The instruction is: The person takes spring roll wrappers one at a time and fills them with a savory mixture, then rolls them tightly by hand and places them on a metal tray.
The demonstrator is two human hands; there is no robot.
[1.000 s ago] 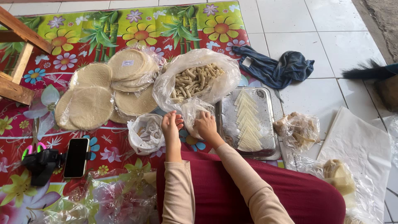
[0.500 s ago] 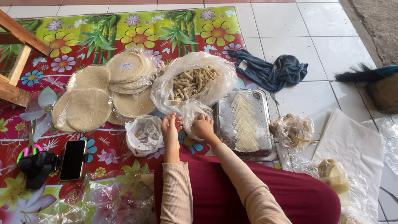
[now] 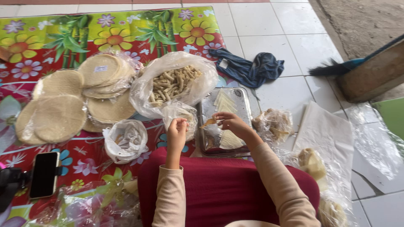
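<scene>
Right hand (image 3: 230, 122) pinches a small tan wrapper piece (image 3: 209, 122) at its fingertips, holding it just above the near-left part of the metal tray (image 3: 244, 97). Left hand (image 3: 176, 129), just left of it, has fingers curled loosely and close to that piece; can't tell if it's touching. Pale triangle wrappers (image 3: 224, 101) lie in the tray, far side of the right hand. Further out, far-left: clear bag of rolled sticks (image 3: 174, 82), then stacks of round wrappers (image 3: 59, 113). Phone (image 3: 44, 174) sits near-left on the flowered mat (image 3: 126, 29).
</scene>
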